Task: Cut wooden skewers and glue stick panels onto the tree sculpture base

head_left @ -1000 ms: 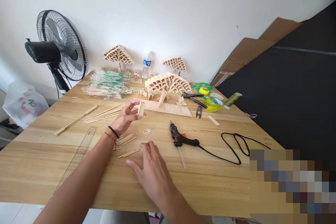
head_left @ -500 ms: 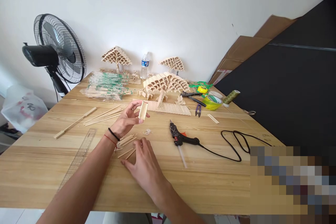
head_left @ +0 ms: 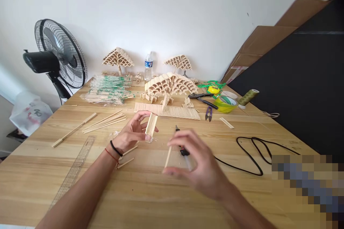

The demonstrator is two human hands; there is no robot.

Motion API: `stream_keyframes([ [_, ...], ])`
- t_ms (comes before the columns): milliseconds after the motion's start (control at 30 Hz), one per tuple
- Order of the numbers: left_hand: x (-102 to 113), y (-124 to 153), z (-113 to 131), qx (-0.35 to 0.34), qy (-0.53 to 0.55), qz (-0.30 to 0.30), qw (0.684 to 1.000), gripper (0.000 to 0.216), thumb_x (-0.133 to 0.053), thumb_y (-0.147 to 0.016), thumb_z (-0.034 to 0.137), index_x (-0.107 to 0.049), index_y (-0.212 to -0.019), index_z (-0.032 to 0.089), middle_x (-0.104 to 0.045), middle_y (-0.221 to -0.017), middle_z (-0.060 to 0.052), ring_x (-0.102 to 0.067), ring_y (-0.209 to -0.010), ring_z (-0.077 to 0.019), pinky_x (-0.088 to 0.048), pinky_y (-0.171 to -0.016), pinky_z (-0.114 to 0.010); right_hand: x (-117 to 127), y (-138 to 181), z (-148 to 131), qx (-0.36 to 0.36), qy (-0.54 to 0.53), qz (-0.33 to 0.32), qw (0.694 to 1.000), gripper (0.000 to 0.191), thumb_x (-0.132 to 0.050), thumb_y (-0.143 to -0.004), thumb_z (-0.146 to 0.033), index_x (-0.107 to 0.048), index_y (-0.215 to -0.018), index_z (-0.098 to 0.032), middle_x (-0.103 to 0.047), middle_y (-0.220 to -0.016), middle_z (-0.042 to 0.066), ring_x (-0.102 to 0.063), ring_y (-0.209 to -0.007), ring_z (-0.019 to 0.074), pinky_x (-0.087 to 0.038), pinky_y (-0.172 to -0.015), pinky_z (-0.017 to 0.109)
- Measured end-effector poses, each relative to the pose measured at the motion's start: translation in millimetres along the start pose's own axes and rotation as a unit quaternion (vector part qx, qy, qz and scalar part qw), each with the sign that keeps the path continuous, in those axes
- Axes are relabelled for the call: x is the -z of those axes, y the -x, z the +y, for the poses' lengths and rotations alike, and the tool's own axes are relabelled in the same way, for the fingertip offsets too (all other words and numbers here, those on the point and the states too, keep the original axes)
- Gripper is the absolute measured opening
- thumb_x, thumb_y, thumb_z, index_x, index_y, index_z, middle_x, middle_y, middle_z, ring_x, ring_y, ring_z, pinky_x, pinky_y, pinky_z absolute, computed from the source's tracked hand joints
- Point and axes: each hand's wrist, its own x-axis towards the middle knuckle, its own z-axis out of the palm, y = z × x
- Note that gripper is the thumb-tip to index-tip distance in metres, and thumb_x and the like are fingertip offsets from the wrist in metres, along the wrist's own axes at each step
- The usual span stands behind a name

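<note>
Between thumb and fingers, my left hand (head_left: 135, 128) grips a small panel of wooden sticks (head_left: 151, 125) joined side by side, held tilted above the table. My right hand (head_left: 195, 157), a little blurred, pinches a short wooden stick (head_left: 168, 156) by its two ends. Behind that hand lies a black glue gun (head_left: 184, 151), mostly hidden, with its clear glue stick showing below. A few cut sticks (head_left: 125, 163) rest on the table under my left wrist. White scraps of glue (head_left: 151, 139) lie just beyond the panel.
A model parasol of sticks (head_left: 172, 87) stands on a slatted base (head_left: 185, 113). Long sticks (head_left: 104, 121) and a clear ruler (head_left: 77, 166) lie at left. Purple snips (head_left: 208, 113), pliers (head_left: 204, 99), yellow tape (head_left: 225, 104) and a thread spool (head_left: 248, 97) sit right. A black cord (head_left: 249, 171) loops across the table.
My right hand has lifted from the cut sticks and moved right with a short stick, now in front of the glue gun. My left hand still holds the panel, slightly lower in view.
</note>
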Motion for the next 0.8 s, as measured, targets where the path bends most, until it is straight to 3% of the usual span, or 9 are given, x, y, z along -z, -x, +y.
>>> stream_keyframes([
  [100,-4.9,0.2,-3.2,0.020,0.001,0.008,1.000,0.067,-0.085,-0.064,0.008,-0.062,-0.122,0.032,-0.054,-0.133,-0.004,-0.066,-0.099,-0.0201,-0.051,-0.075,-0.028,24.3,-13.1,32.9,0.009,-0.008,0.077,0.997,0.042,-0.086,-0.078,-0.046,-0.067,-0.111,-0.027,-0.059,-0.110,0.007,-0.061,-0.106,0.0262,-0.053,-0.092,0.040],
  [233,-12.5,0.4,-9.9,0.042,-0.010,0.007,0.999,0.066,-0.086,-0.064,0.010,-0.061,-0.122,0.031,-0.055,-0.130,-0.004,-0.066,-0.097,-0.0203,-0.049,-0.077,-0.030,23.2,-9.6,59.6,-0.004,-0.076,0.084,0.994,0.044,-0.087,-0.077,-0.048,-0.067,-0.111,-0.028,-0.057,-0.110,0.007,-0.059,-0.108,0.0264,-0.051,-0.094,0.043],
  [433,-25.1,2.6,-25.7,0.066,-0.064,-0.028,0.995,0.064,-0.085,-0.071,0.017,-0.058,-0.127,0.030,-0.060,-0.122,-0.006,-0.059,-0.099,-0.0197,-0.046,-0.081,-0.031,6.7,8.2,54.4,-0.035,-0.134,0.071,0.988,0.059,-0.089,-0.073,-0.052,-0.062,-0.119,-0.028,-0.057,-0.106,0.006,-0.058,-0.093,0.0230,-0.054,-0.080,0.038],
  [633,-36.1,4.2,-31.3,0.048,-0.139,-0.062,0.987,0.062,-0.078,-0.076,0.014,-0.053,-0.131,0.030,-0.057,-0.126,-0.007,-0.057,-0.106,-0.0233,-0.042,-0.093,-0.038,4.1,5.0,49.2,-0.007,-0.082,0.058,0.995,0.056,-0.088,-0.075,-0.049,-0.060,-0.118,-0.026,-0.062,-0.101,0.006,-0.061,-0.089,0.0224,-0.054,-0.075,0.037],
  [800,-37.8,6.5,-30.5,0.050,-0.193,-0.064,0.978,0.065,-0.077,-0.076,0.012,-0.052,-0.132,0.031,-0.052,-0.126,-0.006,-0.055,-0.102,-0.0213,-0.042,-0.089,-0.035,2.6,6.1,48.0,0.005,-0.052,0.054,0.997,0.054,-0.088,-0.076,-0.046,-0.059,-0.117,-0.026,-0.063,-0.102,0.006,-0.061,-0.088,0.0216,-0.054,-0.075,0.036],
])
